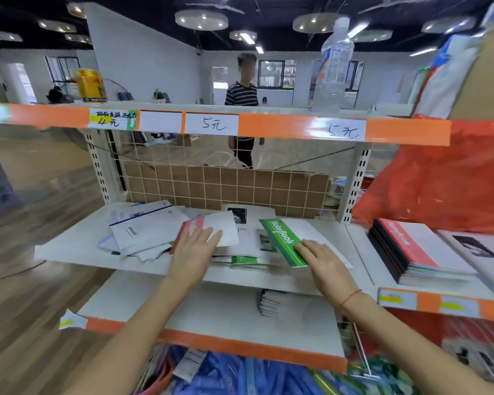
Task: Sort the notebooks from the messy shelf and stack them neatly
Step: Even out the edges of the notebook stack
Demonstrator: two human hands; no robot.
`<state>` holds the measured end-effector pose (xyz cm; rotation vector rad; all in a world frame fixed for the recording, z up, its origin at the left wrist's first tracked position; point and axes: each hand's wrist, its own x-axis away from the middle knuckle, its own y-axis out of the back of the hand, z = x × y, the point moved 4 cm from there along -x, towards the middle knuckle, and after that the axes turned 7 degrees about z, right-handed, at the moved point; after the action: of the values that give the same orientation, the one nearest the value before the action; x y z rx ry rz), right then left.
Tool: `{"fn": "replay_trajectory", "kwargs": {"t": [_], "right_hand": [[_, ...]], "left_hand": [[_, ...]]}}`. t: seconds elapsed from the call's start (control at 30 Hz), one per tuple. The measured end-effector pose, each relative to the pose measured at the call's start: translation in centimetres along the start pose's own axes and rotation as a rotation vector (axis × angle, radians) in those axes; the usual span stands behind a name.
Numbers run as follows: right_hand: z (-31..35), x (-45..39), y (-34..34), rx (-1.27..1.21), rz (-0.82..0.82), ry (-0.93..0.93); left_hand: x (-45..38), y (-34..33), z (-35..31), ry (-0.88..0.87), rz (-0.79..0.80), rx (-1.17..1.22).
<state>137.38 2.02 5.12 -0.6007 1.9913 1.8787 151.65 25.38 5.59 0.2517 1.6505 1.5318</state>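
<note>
Green and red covers stand out in the loose heap of notebooks [183, 238] scattered across the middle shelf [69, 246], most of it toward the left and centre, with corners overlapping at odd angles. The green notebook [283, 240] lies askew near the front edge of the shelf, right of centre, and the right hand [325, 263] is laid on its near corner with fingers extended and flat; nothing is gripped, so it is judged that the cover is being pinned or drawn out of the pile. The red notebook [194, 226] is tilted on top of white-covered ones at the centre, and the left hand [194, 249] is pressed on it in the same way, fingers straight and together, holding nothing. Both books seem to have been singled out by colour for sorting. A neat stack of red notebooks [411, 252] is seen on the adjoining shelf to the right, squared against its front edge, and is probably the destination for matching covers. A smaller stack [271, 303] sits on the shelf below. Most of the pile is not yet sorted.
</note>
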Motion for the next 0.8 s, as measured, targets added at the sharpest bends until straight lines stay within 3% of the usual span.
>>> {"fn": "replay_trajectory", "kwargs": {"t": [0.27,0.5,0.8], "right_hand": [[-4.6,4.8,4.7,0.116,-0.094,-0.043],[-13.6,7.6,8.1,0.181,-0.127,-0.14],[-26.6,10.2,5.8,0.16,0.222,-0.231]], "left_hand": [[-1.3,2.0,-8.2,-0.093,-0.063,0.068],[-5.8,2.6,-17.3,-0.13,-0.1,0.092],[-11.2,1.3,-29.7,-0.084,-0.118,0.123]]}}
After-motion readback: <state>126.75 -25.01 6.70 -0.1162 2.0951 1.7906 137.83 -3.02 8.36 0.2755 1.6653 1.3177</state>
